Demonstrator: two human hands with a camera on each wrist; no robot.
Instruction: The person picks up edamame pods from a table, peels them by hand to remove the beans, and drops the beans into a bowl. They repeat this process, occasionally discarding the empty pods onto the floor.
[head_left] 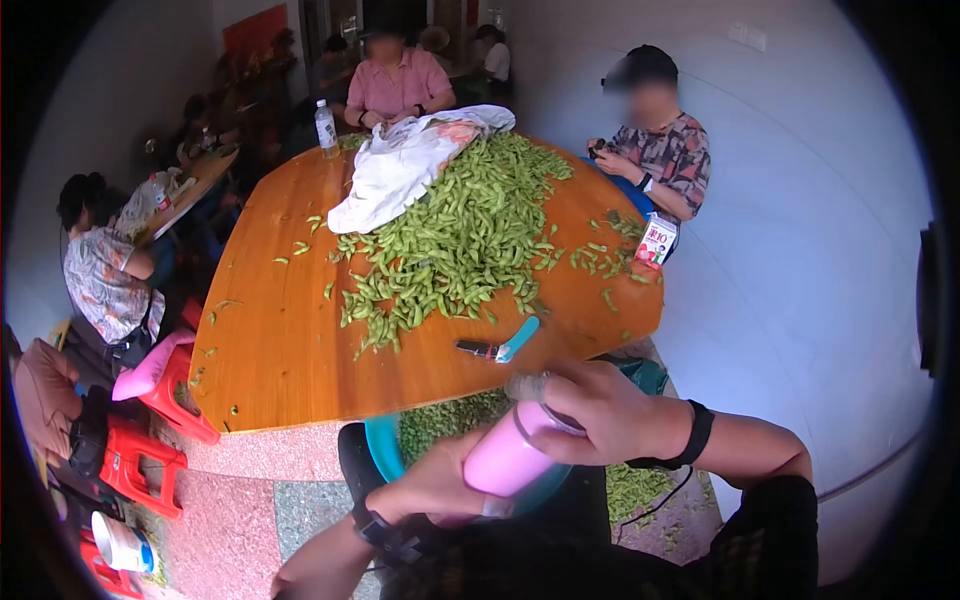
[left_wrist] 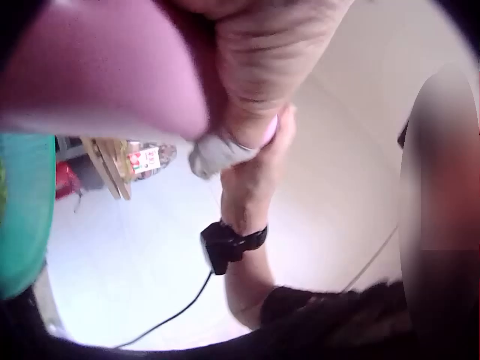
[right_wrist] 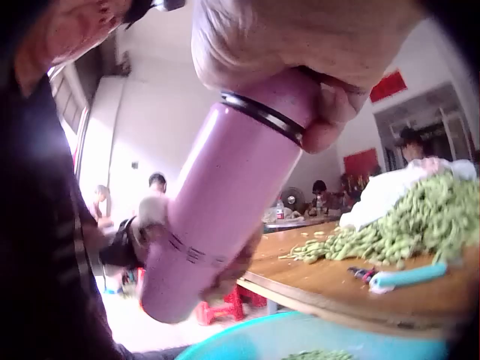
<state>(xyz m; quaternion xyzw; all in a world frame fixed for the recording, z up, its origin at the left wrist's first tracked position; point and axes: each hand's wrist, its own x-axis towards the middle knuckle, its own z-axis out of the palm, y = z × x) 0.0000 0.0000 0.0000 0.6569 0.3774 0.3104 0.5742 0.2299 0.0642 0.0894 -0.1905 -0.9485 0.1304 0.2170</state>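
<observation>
- We see a pink bottle (head_left: 508,458), a smooth, glossy cylinder with straight sides and a rounded base edge.
- Near its base we make out a row of dark markings (right_wrist: 196,253), too blurred for us to read.
- At its top we find a matching pink lid (right_wrist: 300,96), sitting on the body, with a dark, bright-edged ring (right_wrist: 261,118) at the joint.
- We see it tilted, lid end up, base leaning toward the left hand's side.
- It is held in mid-air, near the table's edge: the left hand (head_left: 432,482) grips the lower body, the right hand (head_left: 605,412) grips the lid.
</observation>
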